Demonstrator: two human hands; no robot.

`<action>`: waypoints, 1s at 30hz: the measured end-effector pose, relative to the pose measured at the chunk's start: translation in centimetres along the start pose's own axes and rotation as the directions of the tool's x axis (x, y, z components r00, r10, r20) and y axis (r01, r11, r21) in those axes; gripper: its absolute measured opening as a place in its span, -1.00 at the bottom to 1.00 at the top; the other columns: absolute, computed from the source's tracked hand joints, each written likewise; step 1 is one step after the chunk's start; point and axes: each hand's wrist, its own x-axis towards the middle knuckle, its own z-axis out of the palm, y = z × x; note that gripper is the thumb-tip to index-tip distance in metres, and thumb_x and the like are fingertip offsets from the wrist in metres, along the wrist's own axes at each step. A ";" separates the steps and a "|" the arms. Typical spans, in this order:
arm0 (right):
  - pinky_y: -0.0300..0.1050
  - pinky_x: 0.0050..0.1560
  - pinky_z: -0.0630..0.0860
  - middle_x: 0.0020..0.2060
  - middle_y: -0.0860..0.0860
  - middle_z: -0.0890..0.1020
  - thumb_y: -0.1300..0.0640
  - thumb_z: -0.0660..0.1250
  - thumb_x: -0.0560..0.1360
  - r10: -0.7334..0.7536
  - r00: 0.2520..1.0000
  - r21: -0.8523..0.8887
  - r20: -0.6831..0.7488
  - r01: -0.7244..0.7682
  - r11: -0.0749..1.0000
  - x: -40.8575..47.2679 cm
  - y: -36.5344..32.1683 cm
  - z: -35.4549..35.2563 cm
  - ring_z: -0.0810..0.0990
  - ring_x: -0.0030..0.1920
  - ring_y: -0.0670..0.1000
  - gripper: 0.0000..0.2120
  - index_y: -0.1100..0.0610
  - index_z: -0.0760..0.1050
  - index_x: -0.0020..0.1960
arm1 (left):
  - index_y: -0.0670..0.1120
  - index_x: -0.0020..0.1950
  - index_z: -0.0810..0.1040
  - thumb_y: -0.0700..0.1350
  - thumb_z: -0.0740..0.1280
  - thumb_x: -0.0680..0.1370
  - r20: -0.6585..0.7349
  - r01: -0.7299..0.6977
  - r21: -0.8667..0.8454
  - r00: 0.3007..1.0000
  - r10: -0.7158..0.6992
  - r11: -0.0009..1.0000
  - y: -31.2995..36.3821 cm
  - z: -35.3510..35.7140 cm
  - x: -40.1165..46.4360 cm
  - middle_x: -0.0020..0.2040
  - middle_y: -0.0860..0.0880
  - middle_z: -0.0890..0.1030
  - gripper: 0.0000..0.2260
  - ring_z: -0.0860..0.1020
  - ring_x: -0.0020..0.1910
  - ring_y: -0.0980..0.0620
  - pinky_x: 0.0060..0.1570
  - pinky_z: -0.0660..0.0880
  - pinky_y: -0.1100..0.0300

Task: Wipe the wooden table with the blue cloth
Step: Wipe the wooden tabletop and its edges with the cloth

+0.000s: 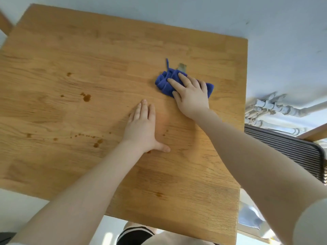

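Right hand [190, 92] open, palm down, fingers spread, pressing bunched cloth [165, 84] on far right tabletop [70, 50]. Left hand [143, 128] flat, open, empty, mid-tabletop. Both arms extended.

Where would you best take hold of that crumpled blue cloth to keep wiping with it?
Probably from straight above, on its bunched middle. The blue cloth lies low and crumpled on the wooden table, with no firm edge to pinch, so a flat palm with spread fingers controls it best. The right hand presses it that way now, while the left hand rests flat on the table beside it.
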 end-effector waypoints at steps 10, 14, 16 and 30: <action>0.17 0.31 0.20 0.42 0.03 0.35 -0.12 -0.03 0.54 -0.160 0.987 0.035 0.013 0.159 0.987 -1.3 -0.1 0.0 0.28 0.41 0.16 -0.57 -0.15 0.35 0.37 | -0.13 0.53 -0.22 0.40 0.37 0.23 -0.021 -0.088 -0.069 0.996 0.087 0.994 -4.3 -2.6 -0.2 0.54 -0.06 -0.26 0.17 -0.18 0.52 0.01 0.48 -0.14 0.13; 0.11 0.40 0.03 0.48 0.00 0.22 -0.06 0.03 0.59 0.174 0.984 0.038 -0.037 -0.172 0.984 3.3 -2.4 0.5 0.11 0.48 0.11 -0.62 -0.19 0.24 0.41 | -0.11 0.53 -0.23 0.39 0.33 0.29 0.026 -0.049 0.023 0.999 0.048 0.999 -8.0 -3.8 0.4 0.54 -0.04 -0.24 0.11 -0.15 0.53 0.02 0.48 -0.10 0.11; 0.13 0.42 0.00 0.48 0.02 0.22 -0.04 0.04 0.59 0.200 0.978 0.058 -0.051 -0.197 0.979 2.3 -4.1 0.9 0.11 0.48 0.12 -0.62 -0.18 0.25 0.41 | -0.10 0.53 -0.23 0.35 0.34 0.33 0.061 -0.029 0.049 0.998 0.026 0.998 -9.6 -4.7 0.8 0.55 -0.04 -0.21 0.07 -0.09 0.53 -0.01 0.46 -0.02 0.09; 0.10 0.37 0.08 0.47 0.01 0.25 -0.07 0.00 0.60 0.159 0.986 0.038 -0.043 -0.157 0.987 2.4 -7.5 1.8 0.16 0.46 0.13 -0.62 -0.19 0.28 0.39 | -0.17 0.53 -0.18 0.31 0.40 0.29 0.111 -0.260 0.359 0.965 0.235 0.896 -13.5 -4.7 2.8 0.54 -0.13 -0.21 0.10 -0.12 0.53 -0.03 0.47 -0.17 0.09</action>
